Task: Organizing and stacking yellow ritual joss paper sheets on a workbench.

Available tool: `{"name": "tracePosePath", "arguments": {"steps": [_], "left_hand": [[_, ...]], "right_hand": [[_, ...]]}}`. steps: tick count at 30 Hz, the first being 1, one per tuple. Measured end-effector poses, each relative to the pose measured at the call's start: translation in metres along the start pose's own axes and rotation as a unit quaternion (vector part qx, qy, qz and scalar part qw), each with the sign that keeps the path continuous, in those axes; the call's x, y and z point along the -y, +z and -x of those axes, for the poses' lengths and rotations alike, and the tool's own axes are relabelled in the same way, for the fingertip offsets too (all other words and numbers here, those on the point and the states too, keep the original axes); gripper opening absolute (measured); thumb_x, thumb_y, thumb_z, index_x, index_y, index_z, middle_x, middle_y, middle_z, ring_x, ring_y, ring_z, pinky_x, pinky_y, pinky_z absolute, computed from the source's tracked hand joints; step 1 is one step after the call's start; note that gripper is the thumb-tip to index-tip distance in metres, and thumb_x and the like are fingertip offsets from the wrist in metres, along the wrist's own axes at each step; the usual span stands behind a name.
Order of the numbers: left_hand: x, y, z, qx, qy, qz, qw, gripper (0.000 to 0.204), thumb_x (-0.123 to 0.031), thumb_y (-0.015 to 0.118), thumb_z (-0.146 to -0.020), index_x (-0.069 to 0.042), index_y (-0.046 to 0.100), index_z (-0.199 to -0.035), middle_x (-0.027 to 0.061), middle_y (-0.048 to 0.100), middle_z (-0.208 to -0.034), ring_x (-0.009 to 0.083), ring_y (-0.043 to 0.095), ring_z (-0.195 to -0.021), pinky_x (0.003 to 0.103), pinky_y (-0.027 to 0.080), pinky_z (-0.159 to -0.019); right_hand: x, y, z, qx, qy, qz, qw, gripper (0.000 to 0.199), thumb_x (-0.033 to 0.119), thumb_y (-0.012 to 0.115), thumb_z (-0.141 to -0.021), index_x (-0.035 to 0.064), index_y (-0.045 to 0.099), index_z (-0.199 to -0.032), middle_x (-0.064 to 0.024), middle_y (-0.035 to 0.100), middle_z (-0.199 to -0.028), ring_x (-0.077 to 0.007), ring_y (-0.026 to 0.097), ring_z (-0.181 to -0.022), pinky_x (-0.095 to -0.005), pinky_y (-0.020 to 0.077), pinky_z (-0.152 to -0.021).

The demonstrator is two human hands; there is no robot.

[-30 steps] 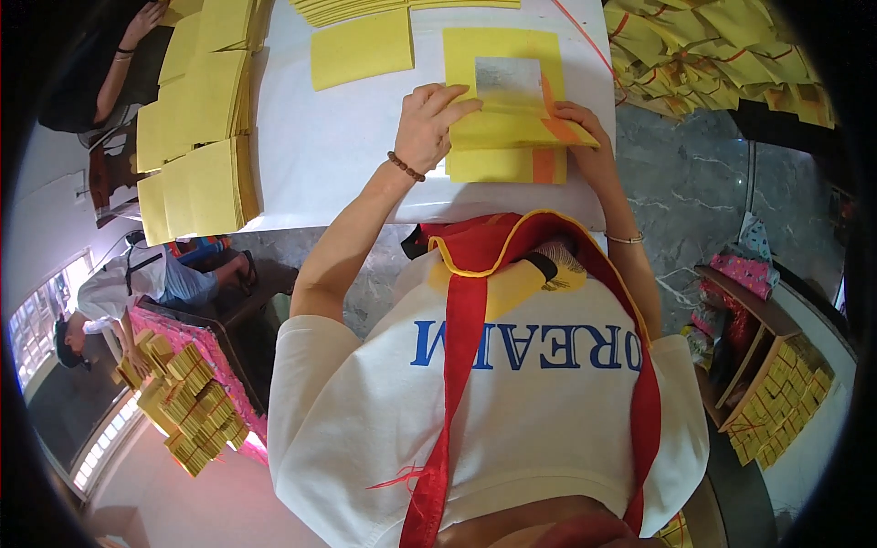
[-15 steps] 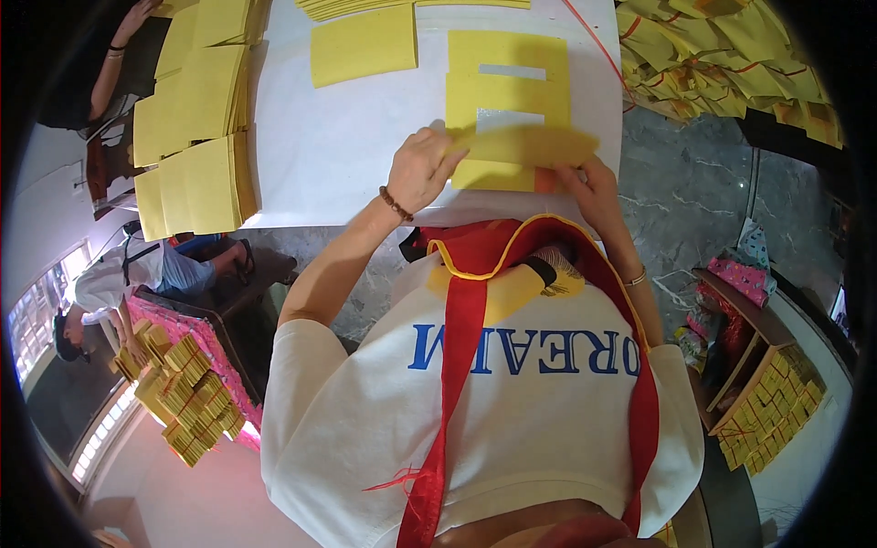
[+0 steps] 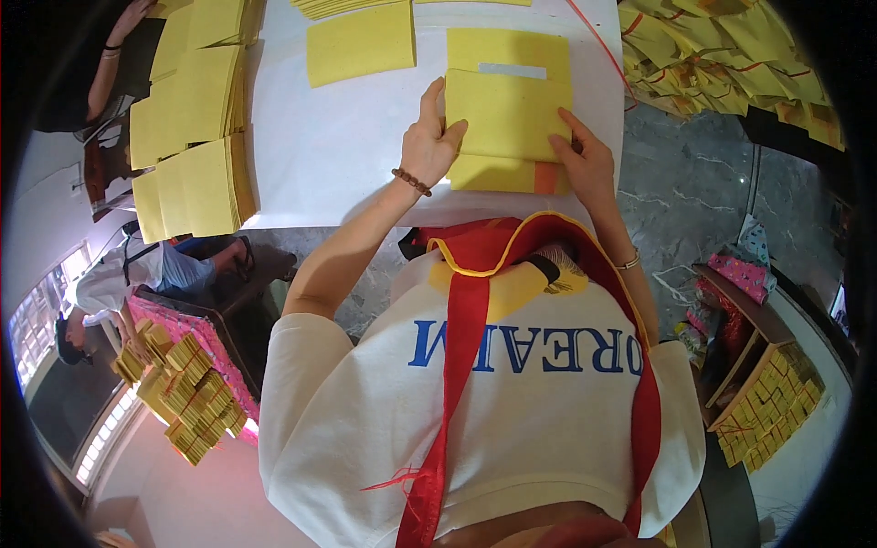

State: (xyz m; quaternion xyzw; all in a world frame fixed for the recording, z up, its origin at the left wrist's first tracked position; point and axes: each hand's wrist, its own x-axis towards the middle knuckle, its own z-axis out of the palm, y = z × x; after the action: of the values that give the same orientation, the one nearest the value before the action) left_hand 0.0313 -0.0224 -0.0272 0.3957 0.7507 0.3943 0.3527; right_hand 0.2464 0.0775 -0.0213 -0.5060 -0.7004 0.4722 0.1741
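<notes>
A yellow paper sheet (image 3: 507, 114) lies over other yellow paper on the white-covered table (image 3: 347, 173) in front of me. My left hand (image 3: 433, 142) holds its left edge, thumb on top and index finger stretched along the side. At the right edge, my right hand (image 3: 586, 163) grips it between thumb and fingers. Beyond the sheet a pale strip (image 3: 513, 70) shows on the paper (image 3: 507, 46) beneath. An orange patch (image 3: 545, 177) marks the layer nearest me.
Another yellow sheet (image 3: 361, 46) lies farther left. Tall yellow paper stacks (image 3: 201, 183) line the table's left edge. A red string (image 3: 598, 41) crosses the far right corner. Tied yellow bundles (image 3: 703, 55) are heaped at right. Another person (image 3: 137, 274) works at far left.
The raised yellow sheet has come down flat and covers the lower pale rectangle. My left hand has turned upward along its left edge; my right hand has moved slightly up its right edge.
</notes>
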Motion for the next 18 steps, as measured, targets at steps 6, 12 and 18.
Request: {"name": "tracePosePath", "arguments": {"steps": [6,12,18], "left_hand": [[-0.016,-0.010,-0.004,0.013,-0.030,-0.028,0.999,0.066,-0.018,0.059,-0.079,-0.006,0.026,-0.135,0.0140,0.058,-0.067,0.0303,0.057,-0.060,0.040,0.044,-0.055],[-0.035,0.006,0.002,-0.088,0.292,-0.315,0.898,0.059,-0.026,0.065,-0.077,-0.010,0.042,-0.129,0.0128,0.049,-0.119,0.0296,0.044,-0.112,0.046,0.035,-0.087],[-0.029,0.043,0.005,0.078,0.356,-0.373,0.854,0.060,-0.050,0.055,-0.082,-0.019,0.044,-0.132,0.0088,0.036,-0.139,0.0289,0.027,-0.131,0.048,0.022,-0.105]], "right_hand": [[-0.008,0.004,-0.002,-0.015,-0.007,-0.010,1.000,0.043,0.018,0.064,-0.080,0.0102,0.056,-0.121,0.0010,0.048,-0.061,-0.0066,0.041,-0.054,-0.0225,0.0350,-0.050],[-0.005,0.005,-0.002,-0.031,-0.005,0.011,0.999,0.043,0.023,0.063,-0.078,0.0115,0.058,-0.119,-0.0066,0.055,-0.058,-0.0130,0.049,-0.051,-0.0284,0.0395,-0.051],[0.005,0.001,-0.003,-0.014,0.014,0.032,0.999,0.043,0.024,0.063,-0.078,0.0111,0.058,-0.119,-0.0078,0.057,-0.065,-0.0155,0.052,-0.056,-0.0307,0.0405,-0.053]]}}
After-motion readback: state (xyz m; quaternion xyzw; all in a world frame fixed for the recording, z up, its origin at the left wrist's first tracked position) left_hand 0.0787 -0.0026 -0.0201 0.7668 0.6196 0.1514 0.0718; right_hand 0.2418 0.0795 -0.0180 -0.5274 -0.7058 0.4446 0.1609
